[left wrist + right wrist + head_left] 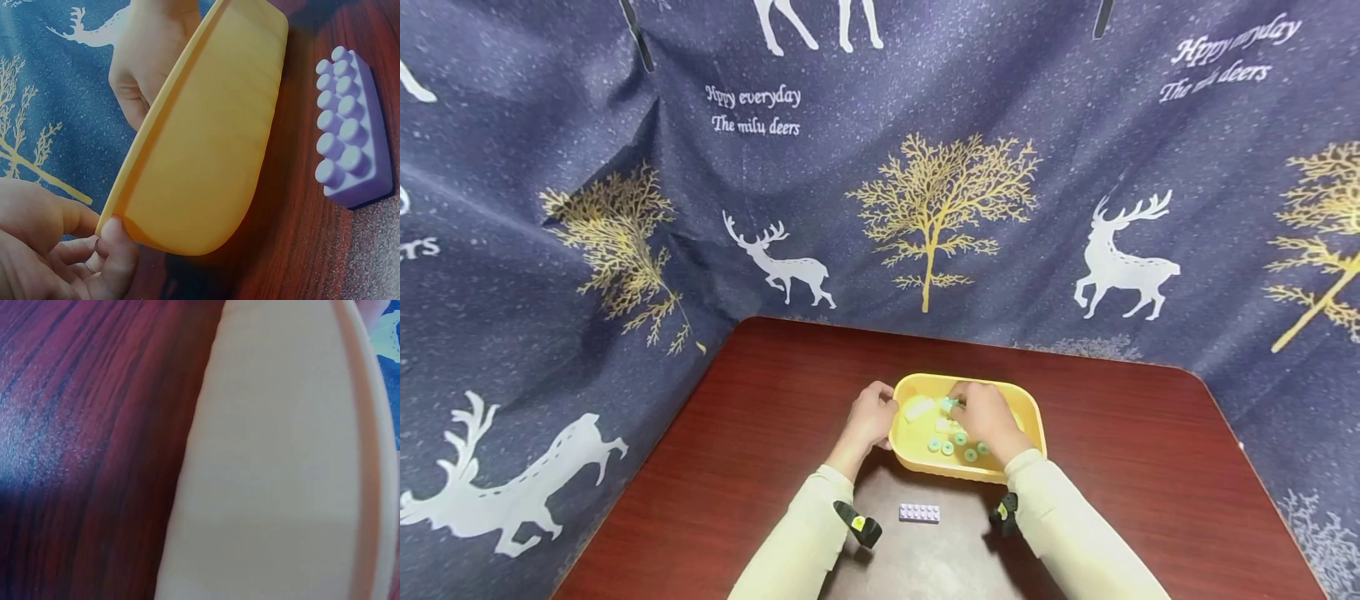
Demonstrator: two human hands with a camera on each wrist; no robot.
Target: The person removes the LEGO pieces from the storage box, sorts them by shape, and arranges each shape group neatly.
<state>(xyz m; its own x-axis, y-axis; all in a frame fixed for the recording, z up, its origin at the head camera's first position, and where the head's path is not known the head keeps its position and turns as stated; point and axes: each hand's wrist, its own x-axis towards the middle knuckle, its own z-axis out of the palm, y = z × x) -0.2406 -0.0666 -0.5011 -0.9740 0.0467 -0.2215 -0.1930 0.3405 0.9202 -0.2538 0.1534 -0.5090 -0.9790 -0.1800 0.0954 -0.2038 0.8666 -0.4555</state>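
Note:
A shallow yellow basin (967,472) stands on the table, and my left hand (871,417) pinches its left end by the rim. In the left wrist view the thumb (117,240) of that hand lies against the outside of the wall. My right hand (988,412) reaches inside the basin, its fingertips round a small green piece (948,404). Several round green pieces (960,438) with holes lie on the basin's floor, beside pale yellow blocks (919,408). The right wrist view shows mostly the basin's outer wall (281,450), with the right fingers hidden.
A purple toy building brick (919,512) with two rows of studs lies on the dark red wooden table (790,383), in front of the basin and between the forearms. Behind the table hangs a blue cloth (985,100) printed with deer and trees.

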